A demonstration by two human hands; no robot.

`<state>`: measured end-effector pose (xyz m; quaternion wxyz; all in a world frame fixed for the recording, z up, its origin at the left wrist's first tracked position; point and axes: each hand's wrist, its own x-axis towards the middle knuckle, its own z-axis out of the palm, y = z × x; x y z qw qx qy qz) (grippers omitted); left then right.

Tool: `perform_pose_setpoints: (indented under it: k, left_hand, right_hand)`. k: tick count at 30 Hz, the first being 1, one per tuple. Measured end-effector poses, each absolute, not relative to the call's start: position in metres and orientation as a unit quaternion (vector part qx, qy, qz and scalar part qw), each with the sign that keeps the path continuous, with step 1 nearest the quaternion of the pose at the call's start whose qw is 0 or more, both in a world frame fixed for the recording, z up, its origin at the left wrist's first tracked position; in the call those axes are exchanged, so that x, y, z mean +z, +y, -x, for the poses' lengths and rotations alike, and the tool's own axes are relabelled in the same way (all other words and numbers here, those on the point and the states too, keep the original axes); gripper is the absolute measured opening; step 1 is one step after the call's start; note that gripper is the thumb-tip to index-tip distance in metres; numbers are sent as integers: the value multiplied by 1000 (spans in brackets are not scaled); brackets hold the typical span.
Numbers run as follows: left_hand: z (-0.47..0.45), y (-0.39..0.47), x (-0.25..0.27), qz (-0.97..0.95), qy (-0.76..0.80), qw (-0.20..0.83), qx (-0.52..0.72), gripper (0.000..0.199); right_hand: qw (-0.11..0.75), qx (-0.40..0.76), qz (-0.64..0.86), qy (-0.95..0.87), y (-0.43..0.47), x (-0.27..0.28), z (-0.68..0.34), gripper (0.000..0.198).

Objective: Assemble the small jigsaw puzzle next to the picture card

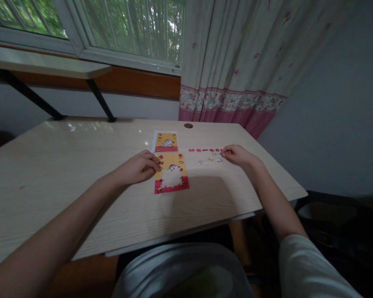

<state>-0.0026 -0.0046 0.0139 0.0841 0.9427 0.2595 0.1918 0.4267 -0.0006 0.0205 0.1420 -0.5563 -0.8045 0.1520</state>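
A partly assembled jigsaw puzzle [184, 184], yellow above and red below with a white cartoon animal, lies flat on the table. Its lower middle is a pale, unfilled area. My left hand [141, 166] rests at the puzzle's left edge, fingers bent and closed against it. To the right, my right hand [236, 155] is at the end of a row of red puzzle pieces [199, 150], its thumb and fingertips pinched together at a piece mostly hidden by them. White and yellow puzzle pieces [209, 159] lie loose just below that row.
A picture card [166, 141] with a similar design lies directly behind the puzzle. The wooden table [118, 223] has a round cable hole [188, 126] near its back edge. A raised shelf [46, 62] stands at the back left, and a curtain [230, 74] hangs behind the table.
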Motion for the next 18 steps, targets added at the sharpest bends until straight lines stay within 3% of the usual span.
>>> perform_pose_setpoints:
  k: [8, 18]
  left_hand:
    - [4, -2, 12, -939, 270, 85, 196, 26]
    - [3, -3, 14, -936, 279, 80, 199, 24]
  right_hand:
    - [146, 101, 550, -816, -1, 20, -416, 23]
    - [176, 82, 403, -894, -8, 8, -367, 28]
